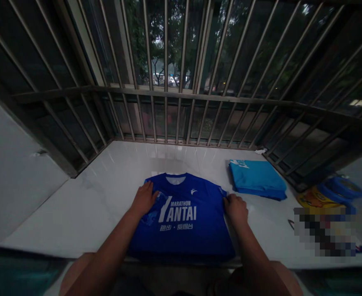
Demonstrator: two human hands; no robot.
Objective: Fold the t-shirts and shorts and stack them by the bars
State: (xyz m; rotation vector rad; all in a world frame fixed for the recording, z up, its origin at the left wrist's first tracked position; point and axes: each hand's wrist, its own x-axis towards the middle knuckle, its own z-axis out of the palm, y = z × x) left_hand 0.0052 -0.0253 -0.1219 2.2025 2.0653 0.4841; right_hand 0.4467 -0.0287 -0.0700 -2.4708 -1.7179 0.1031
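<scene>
A dark blue T-shirt [184, 218] with white "MARATHON YANTAI" lettering lies flat, front up, on the white sill [107, 185], collar pointing away from me. My left hand [144, 199] rests flat on its left shoulder, fingers stretched out. My right hand [235, 209] sits at the shirt's right edge by the sleeve, fingers curled onto the cloth there.
A folded light blue shirt [258, 179] lies on the sill to the right. Further right are blue tape rolls [341, 187] on a yellow object [315, 201]. Metal window bars [168, 98] close off the back and sides. White walls flank the sill.
</scene>
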